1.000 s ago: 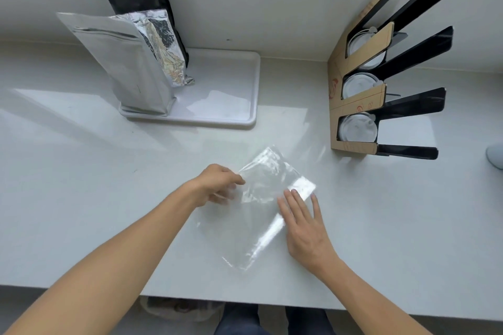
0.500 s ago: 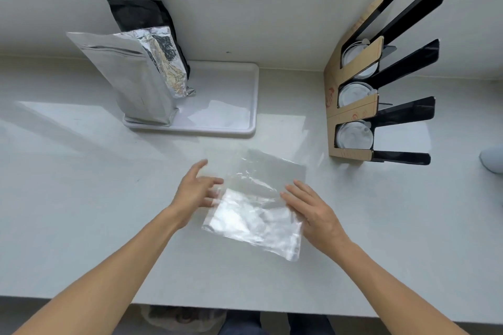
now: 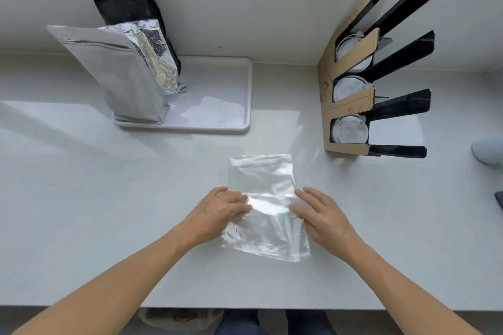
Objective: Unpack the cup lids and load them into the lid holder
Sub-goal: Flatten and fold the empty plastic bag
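Note:
A flat, empty clear plastic bag [image 3: 262,179] lies on the white counter in front of me. My left hand [image 3: 217,213] rests on its left edge with the fingers over the film. My right hand [image 3: 321,213] presses flat on the bag's right edge, fingers spread. The cardboard and black lid holder [image 3: 351,106] stands at the back right. White cup lids [image 3: 349,130] fill each of its three slots.
A white tray [image 3: 217,117] at the back holds a silver foil pouch [image 3: 119,81] with a black pouch [image 3: 128,8] behind it. A pale rounded object [image 3: 488,149] sits at the far right edge. The counter's front edge [image 3: 245,307] runs just below my forearms.
The bag has been turned and spread flat, its long side now pointing away from me. Both hands moved onto its near side edges; the view shifted slightly.

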